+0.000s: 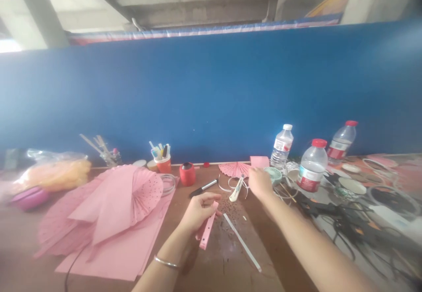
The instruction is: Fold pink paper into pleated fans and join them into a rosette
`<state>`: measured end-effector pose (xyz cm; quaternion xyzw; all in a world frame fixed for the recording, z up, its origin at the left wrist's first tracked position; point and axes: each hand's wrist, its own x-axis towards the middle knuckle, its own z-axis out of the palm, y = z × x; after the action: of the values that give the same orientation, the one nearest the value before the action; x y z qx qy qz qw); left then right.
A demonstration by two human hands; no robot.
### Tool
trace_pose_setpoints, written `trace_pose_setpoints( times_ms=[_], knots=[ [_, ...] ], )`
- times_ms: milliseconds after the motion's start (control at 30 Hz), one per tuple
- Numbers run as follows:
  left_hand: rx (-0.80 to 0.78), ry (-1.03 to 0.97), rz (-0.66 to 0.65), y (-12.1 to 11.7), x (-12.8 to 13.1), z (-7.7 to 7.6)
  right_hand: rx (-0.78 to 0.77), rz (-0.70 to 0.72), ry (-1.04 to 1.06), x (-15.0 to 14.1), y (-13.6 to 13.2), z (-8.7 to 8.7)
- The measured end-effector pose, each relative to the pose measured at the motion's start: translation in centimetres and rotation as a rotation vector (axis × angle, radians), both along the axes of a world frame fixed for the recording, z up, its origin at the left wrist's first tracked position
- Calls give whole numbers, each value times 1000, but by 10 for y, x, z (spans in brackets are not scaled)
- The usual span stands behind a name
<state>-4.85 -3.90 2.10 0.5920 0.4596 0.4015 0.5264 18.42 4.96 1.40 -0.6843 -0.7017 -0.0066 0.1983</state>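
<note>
Lower centre, the left hand (199, 213) pinches a narrow folded pink paper strip (207, 232), pleated and holed but not fanned out; pleated pink paper fans (147, 195) lie spread at left. Right hand (260, 183), right of centre, is beside a white-handled cutter (236, 190), its grip impossible to tell.

I see matt pink paper (112, 235) left of both hands — folded, pleated — and clear plastic bottles (311, 169) beyond the right forearm, glossy.
</note>
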Motion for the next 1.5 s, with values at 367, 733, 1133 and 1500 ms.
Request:
trace_pose_setpoints(
  times_ms=[367, 733, 1133, 1500],
  knots=[
    [2, -37, -42, -3, 4, -7, -246, -195, -200, 14, 41, 1],
    [-14, -85, -24, -4, 7, -4, 56, -71, -294, 43, 21, 50],
    [13, -121, -34, -7, 10, -1, 256, -79, 94, 76, 7, 66],
    [36, -127, 34, -7, 10, 4, -41, 136, 1072, 4, -24, 2]
  ],
)
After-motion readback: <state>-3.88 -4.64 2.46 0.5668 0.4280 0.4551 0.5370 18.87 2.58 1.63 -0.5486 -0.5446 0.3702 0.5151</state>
